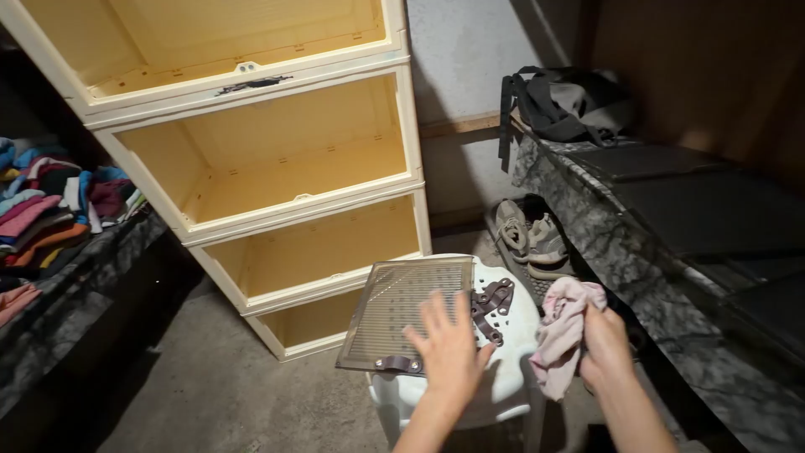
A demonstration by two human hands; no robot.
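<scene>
Head view, looking down at a translucent brown ribbed door panel [402, 315] lying flat on a white plastic stool [511, 335], its far-left part overhanging the stool's edge toward the cream open-fronted storage cabinet [277, 168].

Risk: the panel appears to rest only partly on the stool seat. Downward pressure near the unsupported corner could tip it off onto the concrete floor [210, 386], and the light stool itself might rock under an off-centre push. The dark hinge brackets [490, 306] lying loose on the seat just beside the panel could be swept off by a wiping stroke or by the panel sliding. The hanging tail of the pink cloth [562, 331] could likewise catch on them.

Pose: the left hand [449, 348] lies palm-down on the near-right part of the panel, fingers [436, 315] spread and extended, grasping nothing. The forearm rises from the lower frame edge. The right hand [604, 348] is held to the right of the stool, clear of the seat, its fingers closed around the bunched cloth, which drapes below the fist.

Surroundings: worn shoes [528, 239] on the floor beyond the stool, folded clothes [50, 201] on the left bench [75, 294].
</scene>
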